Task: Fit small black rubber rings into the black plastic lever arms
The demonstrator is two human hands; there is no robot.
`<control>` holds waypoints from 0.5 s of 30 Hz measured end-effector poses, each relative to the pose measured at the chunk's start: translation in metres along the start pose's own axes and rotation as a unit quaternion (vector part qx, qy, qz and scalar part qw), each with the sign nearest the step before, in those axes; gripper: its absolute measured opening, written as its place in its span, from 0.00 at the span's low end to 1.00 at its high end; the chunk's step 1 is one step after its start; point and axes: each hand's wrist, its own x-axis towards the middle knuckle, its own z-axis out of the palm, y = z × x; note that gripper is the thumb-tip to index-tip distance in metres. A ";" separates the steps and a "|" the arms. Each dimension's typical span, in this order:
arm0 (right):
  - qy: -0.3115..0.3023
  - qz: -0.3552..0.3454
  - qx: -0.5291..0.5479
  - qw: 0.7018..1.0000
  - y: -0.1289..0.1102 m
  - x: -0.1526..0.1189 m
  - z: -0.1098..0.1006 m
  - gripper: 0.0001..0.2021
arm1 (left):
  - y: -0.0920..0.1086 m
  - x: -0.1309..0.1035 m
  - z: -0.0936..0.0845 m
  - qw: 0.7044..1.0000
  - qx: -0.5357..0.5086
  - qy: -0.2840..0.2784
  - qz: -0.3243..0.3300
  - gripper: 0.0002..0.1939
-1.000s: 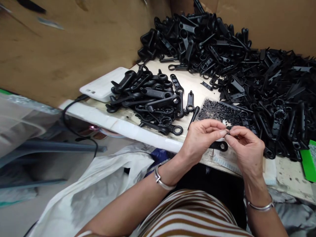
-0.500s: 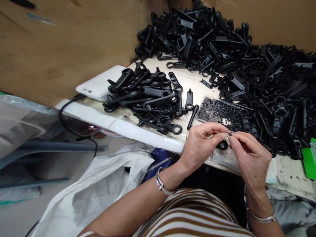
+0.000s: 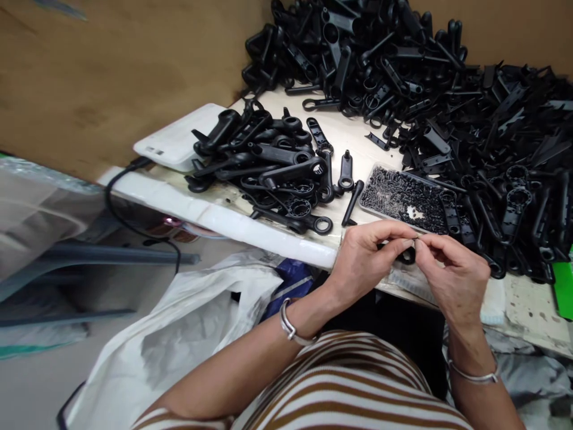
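Observation:
My left hand [image 3: 364,260] and my right hand [image 3: 454,275] meet fingertip to fingertip above the table's front edge. Both are closed in a pinch around a tiny dark part [image 3: 416,238], mostly covered by the fingers. Under the fingertips lies a black ring-ended piece [image 3: 407,255], partly hidden by my left hand. Just beyond the hands is a clear shallow tray [image 3: 367,207] full of small black and greyish parts. A black plastic handle [image 3: 353,203] lies left of the tray, and a flat ring-ended black arm [image 3: 346,170] lies behind it.
A heap of black plastic arms [image 3: 273,155] sits at the left beside a white box with a cable [image 3: 179,137]. Larger piles of black parts [image 3: 358,65] fill the back and right. A white padded edge [image 3: 215,218] borders the table; a white bag [image 3: 179,334] hangs below.
The view has shifted slightly, so the table's things sit a little differently. Both hands stay together, and the tiny part between the fingertips is now more covered.

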 end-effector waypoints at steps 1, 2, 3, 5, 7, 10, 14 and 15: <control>0.000 -0.003 -0.003 1.000 0.001 0.001 0.001 0.07 | -0.001 0.000 -0.001 1.000 0.003 -0.003 0.001 0.05; 0.000 -0.005 -0.004 1.000 0.001 0.001 0.001 0.07 | -0.001 -0.001 -0.002 1.000 0.007 -0.008 0.004 0.05; 0.000 -0.006 -0.003 1.000 0.003 0.002 0.001 0.07 | 0.000 -0.002 -0.004 1.000 0.018 -0.015 0.010 0.05; -0.007 -0.010 0.002 1.000 0.006 0.003 -0.001 0.07 | 0.002 -0.003 -0.009 0.996 0.070 -0.030 0.043 0.06; -0.029 -0.014 0.004 0.999 0.011 0.003 -0.005 0.07 | 0.004 -0.005 -0.017 0.979 0.167 -0.051 0.105 0.08; -0.078 -0.021 -0.008 0.997 0.021 -0.002 -0.012 0.06 | 0.005 -0.008 -0.028 0.914 0.345 -0.120 0.178 0.12; -0.124 -0.050 -0.047 0.990 0.029 -0.014 -0.014 0.06 | -0.004 -0.011 -0.031 0.840 0.473 -0.207 0.165 0.11; -0.132 -0.060 -0.059 0.988 0.030 -0.016 -0.014 0.05 | -0.007 -0.012 -0.030 0.837 0.480 -0.211 0.159 0.10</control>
